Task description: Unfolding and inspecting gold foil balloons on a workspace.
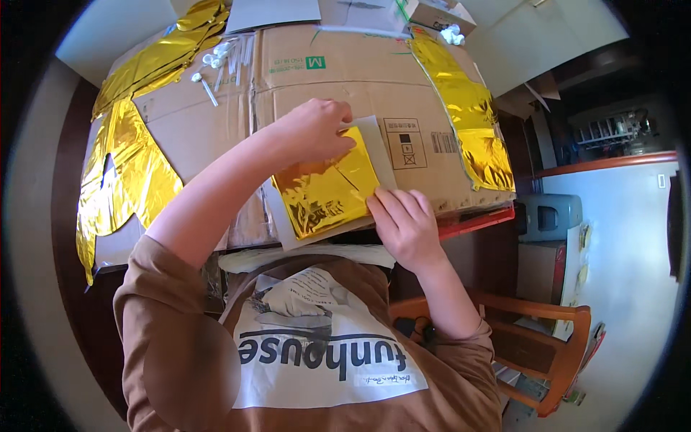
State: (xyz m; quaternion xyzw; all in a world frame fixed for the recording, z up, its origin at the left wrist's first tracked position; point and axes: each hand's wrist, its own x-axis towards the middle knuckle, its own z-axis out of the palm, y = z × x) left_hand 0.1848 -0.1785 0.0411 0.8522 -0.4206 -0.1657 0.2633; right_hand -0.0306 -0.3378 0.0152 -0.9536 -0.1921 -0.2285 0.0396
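Observation:
A square gold foil sheet, creased and shiny, lies on a larger whitish sheet at the near edge of a cardboard-covered table. My left hand reaches across its far side, fingers closed at the foil's far right corner; the fingertips are partly hidden. Lower down, my right hand has its fingers curled against the foil's right edge, pinching it near the middle. A short dark crease or slit runs through the foil between the two hands.
Flattened cardboard covers the table. Larger gold foil pieces hang at the left, with another gold foil strip at the right. Thin clear sticks and white crumpled bits lie far left. A wooden chair stands at right.

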